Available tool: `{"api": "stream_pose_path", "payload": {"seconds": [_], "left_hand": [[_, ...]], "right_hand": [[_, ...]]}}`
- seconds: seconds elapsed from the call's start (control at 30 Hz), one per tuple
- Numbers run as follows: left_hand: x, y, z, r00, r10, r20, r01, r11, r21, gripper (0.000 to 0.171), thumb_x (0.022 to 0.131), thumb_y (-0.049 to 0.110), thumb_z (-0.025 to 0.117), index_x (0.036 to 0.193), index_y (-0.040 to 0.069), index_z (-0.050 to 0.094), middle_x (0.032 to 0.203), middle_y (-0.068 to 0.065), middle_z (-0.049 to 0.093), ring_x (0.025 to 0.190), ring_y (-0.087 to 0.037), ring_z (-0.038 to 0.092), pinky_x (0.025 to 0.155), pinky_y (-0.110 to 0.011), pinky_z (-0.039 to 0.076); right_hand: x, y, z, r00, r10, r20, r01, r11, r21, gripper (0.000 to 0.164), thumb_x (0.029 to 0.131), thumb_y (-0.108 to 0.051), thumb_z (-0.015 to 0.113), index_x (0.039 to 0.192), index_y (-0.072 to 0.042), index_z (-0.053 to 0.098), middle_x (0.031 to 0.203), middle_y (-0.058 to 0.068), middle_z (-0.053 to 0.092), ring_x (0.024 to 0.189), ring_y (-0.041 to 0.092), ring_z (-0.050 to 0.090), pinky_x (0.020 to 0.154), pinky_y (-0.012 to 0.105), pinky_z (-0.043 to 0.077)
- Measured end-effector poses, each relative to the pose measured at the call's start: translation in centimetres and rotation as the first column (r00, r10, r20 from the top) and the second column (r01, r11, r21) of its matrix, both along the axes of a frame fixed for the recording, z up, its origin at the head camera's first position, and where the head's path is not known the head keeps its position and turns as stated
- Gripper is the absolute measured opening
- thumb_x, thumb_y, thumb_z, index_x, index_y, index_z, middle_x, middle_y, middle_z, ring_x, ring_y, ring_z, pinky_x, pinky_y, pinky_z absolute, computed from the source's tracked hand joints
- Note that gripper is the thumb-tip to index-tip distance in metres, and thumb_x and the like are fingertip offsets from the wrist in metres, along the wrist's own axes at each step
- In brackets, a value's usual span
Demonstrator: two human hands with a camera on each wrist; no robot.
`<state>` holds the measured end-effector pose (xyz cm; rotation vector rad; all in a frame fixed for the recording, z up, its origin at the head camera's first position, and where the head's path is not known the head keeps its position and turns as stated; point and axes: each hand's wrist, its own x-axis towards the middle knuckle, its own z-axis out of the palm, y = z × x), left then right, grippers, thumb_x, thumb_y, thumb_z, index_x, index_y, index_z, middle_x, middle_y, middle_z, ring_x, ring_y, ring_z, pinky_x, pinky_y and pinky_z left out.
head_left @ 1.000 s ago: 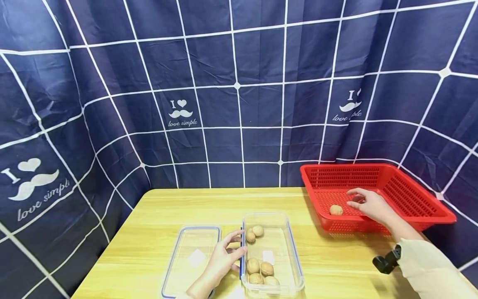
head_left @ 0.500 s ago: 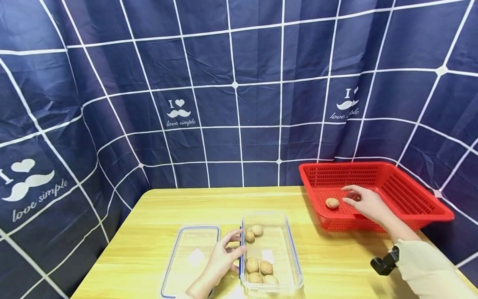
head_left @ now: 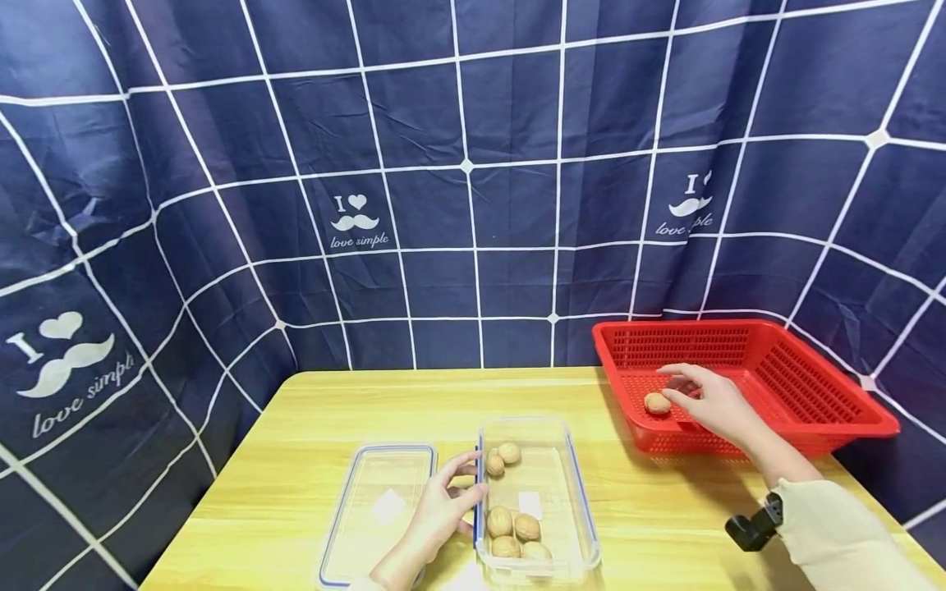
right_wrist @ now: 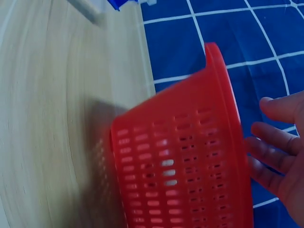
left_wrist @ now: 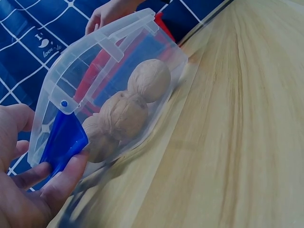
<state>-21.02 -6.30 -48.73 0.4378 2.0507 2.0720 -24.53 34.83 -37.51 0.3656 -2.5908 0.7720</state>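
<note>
My left hand (head_left: 436, 509) rests its fingertips at the left side of a clear plastic food container (head_left: 584, 525), by its blue latch flap (left_wrist: 64, 142). Several walnuts (head_left: 499, 520) lie inside the box, some at the near end and two farther back on the left. Over the red plastic basket (head_left: 739, 328), my right hand (head_left: 713, 402) reaches in past the near rim with thumb and fingers parted. Its thumb tip is right at a walnut (head_left: 656, 403) on the basket floor. In the right wrist view the basket wall hides that walnut.
A clear lid with a blue seal (head_left: 380, 509) lies flat left of the container. The wooden table (head_left: 355, 402) ends at a navy curtain with a white grid (head_left: 510, 283) behind it. A black wrist camera (head_left: 754, 525) sits on the right sleeve.
The right hand has moved left, closing on the walnut in the basket. That walnut shifted slightly around the half-second-ago frame. The left hand stays at the container.
</note>
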Motion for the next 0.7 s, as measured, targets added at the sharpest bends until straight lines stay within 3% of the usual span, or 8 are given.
{"api": "stream_pose_path", "payload": {"seconds": [0.4, 0.53, 0.7], "left_hand": [[0.0, 0.0, 0.0, 1.0, -0.024, -0.012, 0.023, 1.0, -0.007, 0.055, 0.088, 0.022, 0.065, 0.136, 0.011, 0.043, 0.126, -0.016, 0.043, 0.083, -0.022, 0.058, 0.054, -0.039, 0.058], [0.0, 0.0, 0.1, 1.0, -0.021, -0.014, 0.021, 1.0, -0.011, 0.054, 0.088, 0.021, 0.065, 0.137, 0.012, 0.043, 0.126, -0.015, 0.043, 0.081, -0.02, 0.057, 0.053, -0.038, 0.058], [-0.1, 0.0, 0.1, 1.0, -0.016, -0.013, 0.016, 1.0, -0.007, 0.054, 0.087, 0.022, 0.065, 0.136, 0.012, 0.043, 0.125, -0.015, 0.043, 0.081, -0.021, 0.057, 0.052, -0.039, 0.058]], "right_hand": [[0.6, -2.7, -0.3, 0.996, 0.058, -0.071, -0.061, 0.997, -0.042, 0.031, 0.082, -0.011, 0.07, 0.113, -0.007, 0.062, 0.087, 0.0, 0.065, 0.075, 0.005, 0.057, 0.065, 0.019, 0.05], [0.7, -3.9, -0.3, 0.989, 0.122, -0.085, -0.129, 0.989, -0.079, 0.03, 0.081, -0.007, 0.071, 0.11, -0.006, 0.063, 0.084, -0.001, 0.064, 0.074, 0.005, 0.057, 0.063, 0.016, 0.049], [1.0, -5.7, -0.5, 0.972, 0.208, -0.113, -0.215, 0.975, -0.057, 0.031, 0.077, -0.002, 0.073, 0.107, -0.008, 0.065, 0.085, -0.002, 0.064, 0.074, 0.005, 0.057, 0.06, 0.019, 0.05]]}}
